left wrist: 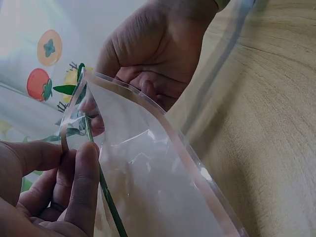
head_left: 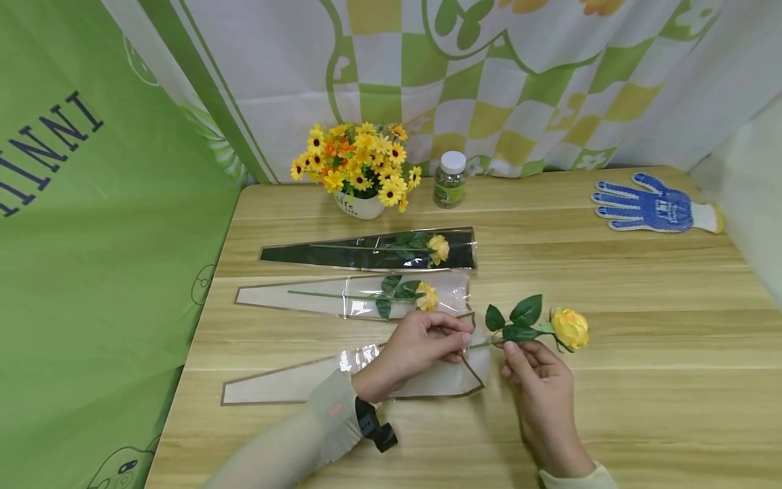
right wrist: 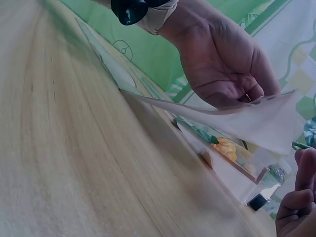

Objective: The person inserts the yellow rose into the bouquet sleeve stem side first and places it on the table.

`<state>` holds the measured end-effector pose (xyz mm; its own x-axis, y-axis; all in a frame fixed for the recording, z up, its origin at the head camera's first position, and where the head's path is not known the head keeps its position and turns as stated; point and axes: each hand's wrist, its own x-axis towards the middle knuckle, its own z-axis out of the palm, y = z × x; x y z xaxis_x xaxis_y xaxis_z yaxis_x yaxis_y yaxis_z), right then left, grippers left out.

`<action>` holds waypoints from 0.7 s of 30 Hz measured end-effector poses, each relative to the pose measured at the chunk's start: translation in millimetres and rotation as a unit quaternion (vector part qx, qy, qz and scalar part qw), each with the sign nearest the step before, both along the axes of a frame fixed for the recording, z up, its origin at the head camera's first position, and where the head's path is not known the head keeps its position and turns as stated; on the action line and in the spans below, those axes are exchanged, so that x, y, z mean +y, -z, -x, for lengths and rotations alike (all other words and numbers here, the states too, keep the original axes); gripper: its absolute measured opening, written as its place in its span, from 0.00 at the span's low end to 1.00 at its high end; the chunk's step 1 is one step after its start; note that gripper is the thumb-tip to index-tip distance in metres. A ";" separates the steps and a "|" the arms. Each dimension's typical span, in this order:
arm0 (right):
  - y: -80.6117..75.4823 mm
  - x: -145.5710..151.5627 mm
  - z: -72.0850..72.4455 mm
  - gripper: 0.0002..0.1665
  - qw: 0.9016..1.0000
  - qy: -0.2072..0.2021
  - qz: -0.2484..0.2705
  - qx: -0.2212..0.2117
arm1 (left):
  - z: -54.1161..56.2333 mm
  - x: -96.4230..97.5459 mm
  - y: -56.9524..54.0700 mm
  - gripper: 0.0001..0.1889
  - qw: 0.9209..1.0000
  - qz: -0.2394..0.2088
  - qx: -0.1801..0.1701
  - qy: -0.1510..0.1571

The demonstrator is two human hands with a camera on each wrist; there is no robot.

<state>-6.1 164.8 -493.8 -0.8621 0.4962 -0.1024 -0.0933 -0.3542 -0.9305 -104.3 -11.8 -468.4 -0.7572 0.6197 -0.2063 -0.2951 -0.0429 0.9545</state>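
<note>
**Head view: rose stem at the mouth of a clear sleeve**

Head view shows the left hand (head_left: 421, 343) pinching the raised open edge of a clear flower sleeve (head_left: 342, 382), whose tapered length runs away to that hand's left, flat on the wooden table (head_left: 641, 380). The right hand (head_left: 540, 387) pinches the stem of a yellow artificial rose (head_left: 569, 328); the bloom and leaves lie just beyond its fingertips, and the stem end reaches the sleeve mouth between both hands. Left wrist view shows the green stem behind the film, though how far it goes in is hard to tell. Right wrist view cuts off most of the right hand. Beyond the left hand lie two sleeved roses (head_left: 366, 275).
</note>
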 end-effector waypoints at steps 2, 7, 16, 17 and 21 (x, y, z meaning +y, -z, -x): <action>0.0 0.0 -0.3 0.06 1.000 0.000 0.011 0.018 | 0.0 0.3 -0.4 0.09 1.000 0.002 0.001 -0.001; -0.2 1.2 -1.4 0.08 0.998 0.004 0.035 0.044 | 0.0 0.2 -1.4 0.08 1.000 0.009 -0.001 -0.005; -3.1 1.9 -0.6 0.04 0.993 0.051 0.087 0.066 | 0.2 1.0 -0.5 0.09 1.000 0.009 -0.005 -0.002; -3.5 1.9 -0.2 0.04 0.993 0.053 0.090 0.061 | 0.2 1.1 -0.5 0.09 1.000 0.008 -0.006 -0.003; -3.3 0.5 1.0 0.05 0.996 0.037 0.076 0.028 | 0.2 1.5 -1.3 0.09 1.000 0.002 -0.004 -0.001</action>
